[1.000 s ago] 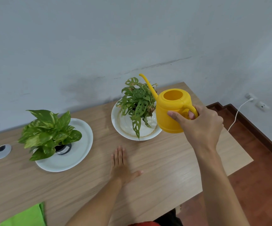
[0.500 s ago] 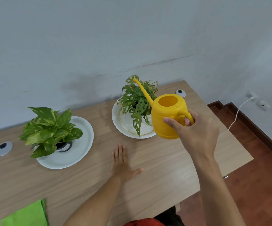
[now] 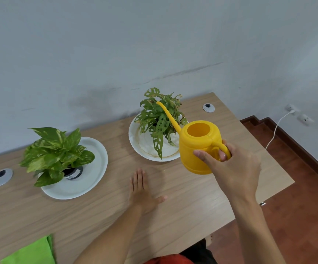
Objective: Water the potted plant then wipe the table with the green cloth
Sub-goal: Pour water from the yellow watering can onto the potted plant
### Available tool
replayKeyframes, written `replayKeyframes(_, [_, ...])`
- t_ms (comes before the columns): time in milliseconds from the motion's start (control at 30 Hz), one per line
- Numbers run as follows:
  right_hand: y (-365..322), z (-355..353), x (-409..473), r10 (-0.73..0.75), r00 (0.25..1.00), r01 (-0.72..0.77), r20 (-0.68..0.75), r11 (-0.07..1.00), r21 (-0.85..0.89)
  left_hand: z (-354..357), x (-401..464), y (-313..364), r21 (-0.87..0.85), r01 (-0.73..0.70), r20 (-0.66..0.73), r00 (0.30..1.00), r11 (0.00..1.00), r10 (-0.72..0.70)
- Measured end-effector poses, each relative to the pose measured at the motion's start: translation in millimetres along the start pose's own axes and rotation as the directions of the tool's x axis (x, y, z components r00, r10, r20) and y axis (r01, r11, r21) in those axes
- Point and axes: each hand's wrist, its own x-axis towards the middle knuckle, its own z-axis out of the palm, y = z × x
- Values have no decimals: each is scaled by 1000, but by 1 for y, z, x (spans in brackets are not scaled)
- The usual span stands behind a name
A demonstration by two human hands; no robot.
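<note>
My right hand (image 3: 230, 166) grips the handle of a yellow watering can (image 3: 196, 147), held above the table's right half. Its long spout reaches up and left into the leaves of a holey-leaved potted plant (image 3: 158, 115) standing on a white plate (image 3: 146, 147). My left hand (image 3: 141, 189) rests flat on the wooden table (image 3: 183, 206), fingers straight, in front of that plate. A green cloth (image 3: 32, 252) lies at the table's near left corner, partly cut off by the frame.
A second potted plant (image 3: 55, 151) with broad variegated leaves stands on another white plate (image 3: 89, 180) at the left. Two round cable grommets (image 3: 1, 176) (image 3: 208, 108) sit in the tabletop. A wall runs behind; the table's right edge drops to a red-brown floor with a white cable (image 3: 274, 134).
The watering can has come down and tipped left, so its spout now dips into the right plant's leaves. My left hand has stayed flat on the table.
</note>
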Motion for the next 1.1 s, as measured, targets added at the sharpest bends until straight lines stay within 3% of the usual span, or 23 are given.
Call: replayKeyframes(1100, [17, -19, 10, 80, 993, -82, -87, 996, -22, -2, -1, 2, 94, 24, 26, 999, 995, -26])
